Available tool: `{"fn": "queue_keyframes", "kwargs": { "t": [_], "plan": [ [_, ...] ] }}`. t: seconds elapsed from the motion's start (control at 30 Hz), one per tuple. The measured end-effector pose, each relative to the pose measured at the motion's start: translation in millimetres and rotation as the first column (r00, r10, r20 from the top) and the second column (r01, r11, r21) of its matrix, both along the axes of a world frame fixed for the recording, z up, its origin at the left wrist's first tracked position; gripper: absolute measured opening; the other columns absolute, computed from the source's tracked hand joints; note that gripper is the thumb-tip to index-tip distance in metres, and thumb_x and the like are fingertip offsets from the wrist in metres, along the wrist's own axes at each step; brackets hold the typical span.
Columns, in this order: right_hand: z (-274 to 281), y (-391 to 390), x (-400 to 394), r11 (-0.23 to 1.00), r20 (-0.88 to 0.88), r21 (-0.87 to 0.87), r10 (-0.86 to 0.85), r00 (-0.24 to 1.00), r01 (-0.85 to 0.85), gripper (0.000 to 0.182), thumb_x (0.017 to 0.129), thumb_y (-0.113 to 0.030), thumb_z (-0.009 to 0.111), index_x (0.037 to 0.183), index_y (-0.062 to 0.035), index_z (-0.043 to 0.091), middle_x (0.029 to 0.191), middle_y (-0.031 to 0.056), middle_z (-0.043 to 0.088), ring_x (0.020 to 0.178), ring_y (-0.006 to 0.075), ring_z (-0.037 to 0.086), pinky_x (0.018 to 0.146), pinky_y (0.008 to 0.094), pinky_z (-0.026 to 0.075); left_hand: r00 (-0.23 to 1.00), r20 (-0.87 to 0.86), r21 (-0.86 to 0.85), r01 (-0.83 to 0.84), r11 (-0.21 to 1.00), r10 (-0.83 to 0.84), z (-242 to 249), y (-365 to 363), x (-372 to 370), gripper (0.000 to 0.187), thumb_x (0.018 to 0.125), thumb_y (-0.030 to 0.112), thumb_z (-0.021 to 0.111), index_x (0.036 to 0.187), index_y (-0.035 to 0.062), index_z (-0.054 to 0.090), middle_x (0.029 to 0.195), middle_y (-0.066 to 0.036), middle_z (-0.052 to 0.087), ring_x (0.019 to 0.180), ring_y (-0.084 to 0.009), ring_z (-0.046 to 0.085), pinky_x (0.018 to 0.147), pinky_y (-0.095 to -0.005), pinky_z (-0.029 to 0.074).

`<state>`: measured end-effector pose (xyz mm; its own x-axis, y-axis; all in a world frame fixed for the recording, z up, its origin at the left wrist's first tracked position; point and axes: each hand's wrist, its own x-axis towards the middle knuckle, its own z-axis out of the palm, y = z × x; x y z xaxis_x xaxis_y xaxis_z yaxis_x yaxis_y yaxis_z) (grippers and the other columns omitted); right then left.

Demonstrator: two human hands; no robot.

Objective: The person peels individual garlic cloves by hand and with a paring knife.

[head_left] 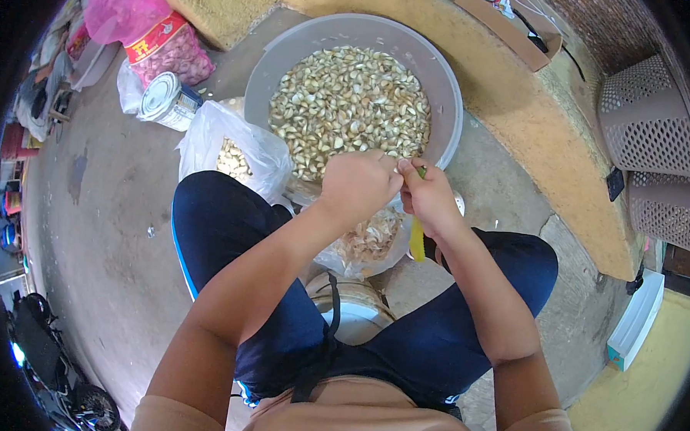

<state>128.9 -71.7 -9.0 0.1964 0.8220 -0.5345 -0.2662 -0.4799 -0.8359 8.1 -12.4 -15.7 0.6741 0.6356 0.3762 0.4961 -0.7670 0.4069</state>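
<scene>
My left hand (355,184) is closed, its fingertips pinching a small pale garlic clove (397,168) that is mostly hidden. Right beside it, my right hand (429,197) is wrapped round a slim yellow and green tool (417,240) that looks like a small knife; its yellow end points down toward me. Both hands meet over the near rim of a large grey tub (448,89) filled with garlic cloves (350,100). Under the hands, a clear plastic bag (393,265) holds papery garlic skins (367,239).
Left of the tub, a white plastic bag (267,147) holds peeled cloves (232,161). Behind it stand a paint bucket (169,104) and a pink mesh sack (171,54). A yellow ledge (518,119) curves behind the tub, bearing a cardboard box (515,30). Perforated baskets (649,125) stand right.
</scene>
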Motion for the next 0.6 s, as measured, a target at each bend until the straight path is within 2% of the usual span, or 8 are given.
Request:
{"fn": "queue_keyframes", "kwargs": {
  "t": [0.17,0.23,0.37,0.4,0.47,0.5,0.57,0.6],
  "plan": [
    [-5.6,-0.9,-4.0,0.997,0.019,0.060,-0.044,0.999,0.043,0.023,0.090,-0.022,0.046,0.087,-0.0011,0.055,0.055,-0.0001,0.047,0.043,0.0071,0.039,0.040,0.0236,0.031,0.996,0.032,-0.138,-0.076,0.987,0.081,-0.4,-1.5,2.2,0.020,0.073,0.019,0.052,0.060,0.0046,0.057,0.057,-0.011,0.054,0.051,-0.0252,0.055,0.051,-0.0362,0.045],
    [-11.5,-1.7,-5.7,0.993,0.126,0.103,-0.067,0.990,0.054,0.023,0.090,-0.021,0.046,0.090,0.0001,0.055,0.058,0.0022,0.050,0.048,0.0093,0.044,0.045,0.0247,0.035,0.981,0.079,-0.477,-0.120,0.871,0.179,1.6,-1.6,4.4,0.022,0.075,0.019,0.049,0.060,0.0045,0.057,0.053,-0.011,0.052,0.049,-0.0241,0.053,0.049,-0.0349,0.043],
    [-17.6,-2.3,-12.7,0.955,0.383,0.295,-0.160,0.910,0.044,0.023,0.089,-0.019,0.048,0.093,0.0020,0.055,0.073,0.0089,0.058,0.066,0.0151,0.054,0.061,0.0274,0.043,0.925,0.189,-0.897,0.025,0.442,0.329,0.6,3.8,6.6,0.027,0.076,0.019,0.044,0.054,0.0049,0.051,0.042,-0.006,0.042,0.039,-0.0183,0.042,0.042,-0.0307,0.035],
    [-17.0,-2.5,-13.8,0.936,0.438,0.352,-0.188,0.879,0.024,0.022,0.089,-0.019,0.048,0.094,0.0024,0.055,0.077,0.0105,0.060,0.071,0.0164,0.056,0.066,0.0280,0.044,0.913,0.196,-0.974,0.141,0.175,0.357,0.0,8.3,4.8,0.028,0.076,0.020,0.043,0.052,0.0059,0.048,0.042,-0.004,0.039,0.038,-0.0165,0.039,0.040,-0.0293,0.033],
    [-13.8,-0.9,-13.5,0.889,0.546,0.452,-0.212,0.811,-0.071,0.022,0.089,-0.019,0.049,0.095,0.0016,0.055,0.082,0.0119,0.060,0.075,0.0168,0.056,0.070,0.0278,0.043,0.892,0.186,-0.858,0.352,-0.374,0.412,-1.7,19.2,-1.4,0.030,0.076,0.021,0.042,0.049,0.0078,0.042,0.041,0.000,0.033,0.035,-0.0130,0.032,0.037,-0.0267,0.028],
    [-11.7,0.2,-13.2,0.861,0.594,0.493,-0.229,0.772,-0.124,0.022,0.089,-0.019,0.049,0.095,0.0011,0.055,0.084,0.0126,0.061,0.077,0.0170,0.056,0.072,0.0277,0.043,0.898,0.200,-0.844,0.361,-0.396,0.393,-2.1,22.3,-3.5,0.030,0.076,0.021,0.042,0.048,0.0087,0.041,0.041,0.001,0.031,0.035,-0.0122,0.030,0.037,-0.0262,0.027],
    [-7.6,4.0,-4.9,0.898,0.505,0.409,-0.076,0.860,-0.161,0.022,0.089,-0.019,0.049,0.095,0.0013,0.055,0.084,0.0106,0.061,0.077,0.0164,0.056,0.072,0.0279,0.043,0.907,0.226,-0.818,0.375,-0.436,0.355,-1.5,27.3,-8.2,0.031,0.075,0.022,0.041,0.047,0.0105,0.037,0.041,0.002,0.028,0.034,-0.0106,0.026,0.035,-0.0254,0.024],
    [-5.3,5.9,-0.6,0.910,0.450,0.369,0.000,0.893,-0.186,0.023,0.089,-0.020,0.050,0.095,0.0014,0.054,0.084,0.0096,0.061,0.077,0.0161,0.056,0.072,0.0280,0.043,0.918,0.206,-0.875,0.328,-0.357,0.340,0.7,29.2,-9.2,0.030,0.075,0.021,0.042,0.047,0.0100,0.038,0.041,0.001,0.029,0.034,-0.0103,0.027,0.035,-0.0251,0.024]
  ]
}}
